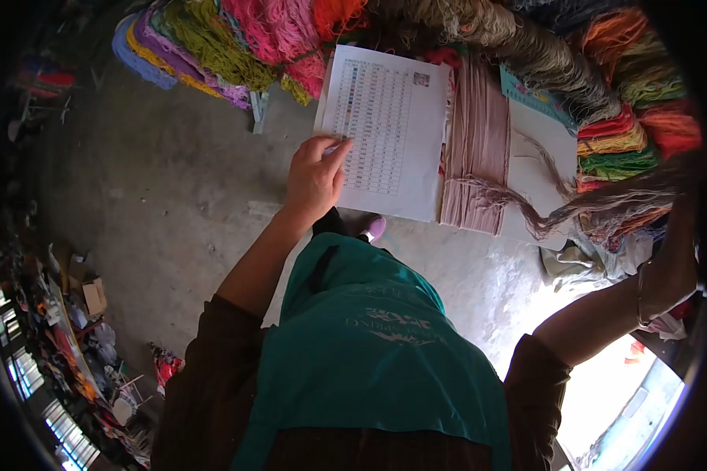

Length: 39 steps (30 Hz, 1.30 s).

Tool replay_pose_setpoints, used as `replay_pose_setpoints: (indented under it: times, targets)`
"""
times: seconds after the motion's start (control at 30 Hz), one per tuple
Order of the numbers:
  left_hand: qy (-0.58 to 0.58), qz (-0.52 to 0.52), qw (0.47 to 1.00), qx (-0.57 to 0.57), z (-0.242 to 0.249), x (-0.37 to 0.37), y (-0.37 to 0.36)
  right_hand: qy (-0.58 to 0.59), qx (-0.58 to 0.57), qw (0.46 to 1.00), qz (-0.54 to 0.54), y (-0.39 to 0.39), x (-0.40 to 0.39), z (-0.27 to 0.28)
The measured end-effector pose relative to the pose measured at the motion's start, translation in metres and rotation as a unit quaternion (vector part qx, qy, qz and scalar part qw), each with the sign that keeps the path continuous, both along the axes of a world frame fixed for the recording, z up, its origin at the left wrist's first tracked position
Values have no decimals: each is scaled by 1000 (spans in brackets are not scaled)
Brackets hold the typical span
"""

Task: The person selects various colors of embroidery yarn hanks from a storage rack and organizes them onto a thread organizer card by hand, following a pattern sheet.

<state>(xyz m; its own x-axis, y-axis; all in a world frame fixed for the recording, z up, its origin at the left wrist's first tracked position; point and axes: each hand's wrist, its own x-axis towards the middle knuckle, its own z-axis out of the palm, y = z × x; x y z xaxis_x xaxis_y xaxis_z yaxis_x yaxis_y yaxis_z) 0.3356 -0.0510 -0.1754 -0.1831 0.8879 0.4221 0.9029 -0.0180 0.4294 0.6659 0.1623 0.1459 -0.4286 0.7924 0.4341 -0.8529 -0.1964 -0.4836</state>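
My left hand (319,174) rests at the left edge of a printed paper chart (420,149), its index finger and thumb near a column of coloured squares. Right of the chart, mauve yarn (478,141) is wound round a flat white board (538,169). From it a loose greyish-mauve hank (605,206) stretches to the right toward my right arm. My right hand lies in the dark edge of the view, and its fingers cannot be made out.
Coloured yarn bundles (212,47) hang along the top and right. Red, yellow and green skeins (617,149) stack beside the board. A pale cloth bag (597,263) sits below. Cluttered goods and a cardboard box (94,297) stand at the far left on the concrete floor.
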Motion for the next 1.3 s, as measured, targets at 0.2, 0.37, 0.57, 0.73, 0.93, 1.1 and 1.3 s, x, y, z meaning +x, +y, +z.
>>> replay_pose_setpoints:
  times: [0.2, 0.37, 0.57, 0.73, 0.93, 1.1, 1.3]
  targets:
    - [2, 11, 1000, -16, 4, 2, 0, 4, -204, 974, 97, 6, 0, -111]
    - [-16, 15, 1000, -3, 6, 5, 1, -185, -303, 934, -47, -36, -32, -235]
    - [-17, 22, 1000, 11, -1, 5, 2, -297, -283, 905, -110, -65, -37, -310]
    - [-26, 17, 1000, 6, -1, 5, 1, -356, -298, 876, -130, -68, -42, -309]
    - [-17, 20, 1000, 2, 3, 7, 1, -381, -284, 871, -129, -68, -41, -315]
    - [-7, 23, 1000, -4, 9, 7, 1, -399, -272, 866, -129, -72, -44, -309]
    - [22, 0, 1000, -16, 18, 3, 3, -368, -252, 881, -156, -74, -43, -312]
